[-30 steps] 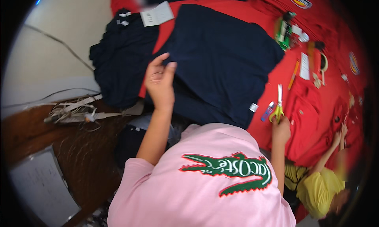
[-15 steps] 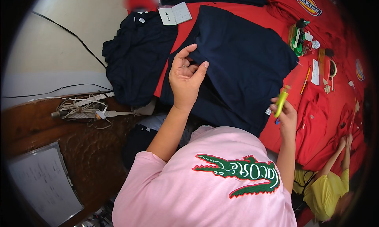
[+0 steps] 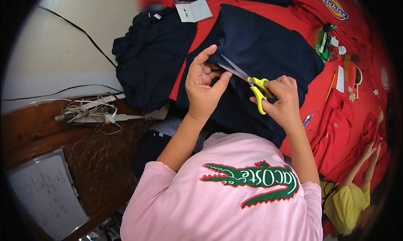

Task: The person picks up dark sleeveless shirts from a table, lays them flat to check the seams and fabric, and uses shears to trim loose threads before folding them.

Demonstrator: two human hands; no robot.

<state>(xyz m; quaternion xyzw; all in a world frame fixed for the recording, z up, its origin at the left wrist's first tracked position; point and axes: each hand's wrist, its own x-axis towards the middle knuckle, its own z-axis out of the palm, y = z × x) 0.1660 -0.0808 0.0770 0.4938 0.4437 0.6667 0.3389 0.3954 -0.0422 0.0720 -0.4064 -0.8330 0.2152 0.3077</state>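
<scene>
A pair of scissors (image 3: 255, 85) with yellow-green handles is gripped in my right hand (image 3: 282, 97), fingers through the loops. Its blades are spread and point left, their tips just by my left thumb. My left hand (image 3: 203, 83) has its fingers curled and its index finger raised, with an edge of the navy garment (image 3: 268, 44) caught among them. The exact pinch point is partly hidden by the fingers. That garment lies in front of me, draped down toward my lap.
A second navy garment (image 3: 153, 60) is bunched at the left, below an open booklet (image 3: 194, 11). Red fabric (image 3: 317, 83) covers the table, with blue thread snips (image 3: 308, 119), a pencil (image 3: 330, 86) and a tape roll (image 3: 358, 76). Coiled cables (image 3: 90, 111) lie left; another person (image 3: 348, 203) works at right.
My right hand has swung left and up with the scissors, from the garment's right edge to beside my left hand; the blades now show spread. My left hand keeps nearly the same pose.
</scene>
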